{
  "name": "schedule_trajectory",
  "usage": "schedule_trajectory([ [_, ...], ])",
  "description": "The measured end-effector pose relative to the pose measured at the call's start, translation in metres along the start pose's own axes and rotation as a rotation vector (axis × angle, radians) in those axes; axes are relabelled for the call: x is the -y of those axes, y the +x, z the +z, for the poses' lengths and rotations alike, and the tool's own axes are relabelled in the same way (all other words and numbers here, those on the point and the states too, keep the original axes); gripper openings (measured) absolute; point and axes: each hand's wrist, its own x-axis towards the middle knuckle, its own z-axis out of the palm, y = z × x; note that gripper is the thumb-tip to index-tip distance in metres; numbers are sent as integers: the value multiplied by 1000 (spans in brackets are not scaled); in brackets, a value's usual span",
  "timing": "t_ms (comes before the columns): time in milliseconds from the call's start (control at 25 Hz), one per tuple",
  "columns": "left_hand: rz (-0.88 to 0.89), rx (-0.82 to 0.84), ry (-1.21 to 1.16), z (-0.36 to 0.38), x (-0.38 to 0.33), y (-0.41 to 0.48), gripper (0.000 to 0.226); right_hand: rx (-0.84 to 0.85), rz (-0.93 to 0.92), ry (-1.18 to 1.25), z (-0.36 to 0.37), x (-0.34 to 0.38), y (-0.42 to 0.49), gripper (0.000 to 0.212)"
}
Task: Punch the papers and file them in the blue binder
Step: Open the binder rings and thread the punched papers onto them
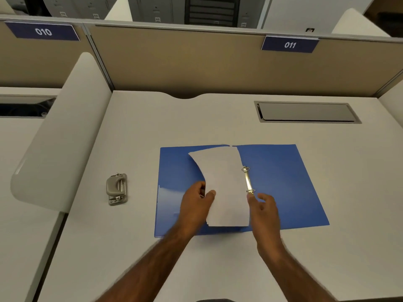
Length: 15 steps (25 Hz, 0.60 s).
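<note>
The blue binder [281, 184] lies open flat on the white desk, its metal ring mechanism [248, 180] running along the spine with a ring at each end. A thin stack of white papers [224, 186] is held above the binder's left half, its right edge close to the rings. My left hand [197, 203] grips the stack's left edge, thumb on top. My right hand [265, 207] hovers by the stack's lower right edge, just below the near ring, fingers spread and holding nothing. The grey hole punch [116, 188] sits on the desk to the left of the binder.
A beige partition with number plates 010 [43, 31] and 011 [290, 45] closes the back of the desk [196, 123]. A grey cable hatch [306, 112] is set in the desk at the back right. A white rounded divider [61, 136] stands at the left.
</note>
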Motion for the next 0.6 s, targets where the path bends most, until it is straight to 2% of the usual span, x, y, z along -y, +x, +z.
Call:
schedule_trajectory([
  [80, 179, 7, 107, 17, -25, -9, 13, 210, -31, -74, 0, 37, 8, 57],
  [160, 297, 77, 103, 38, -46, -16, 16, 273, -105, -91, -6, 65, 21, 61],
  [360, 351, 244, 89, 91, -73, -21, 24, 156, -187, -208, -46, 84, 64, 28],
  [480, 293, 357, 30, 111, -53, -14, 38, 60, -212, -236, -71, 76, 88, 11],
  [520, 268, 328, 50, 116, -42, -9, 42, 55, -194, -227, -80, 72, 96, 16],
  [600, 293, 188, 255, 122, -19, 7, 46, 92, -126, -138, -98, 60, 116, 23],
])
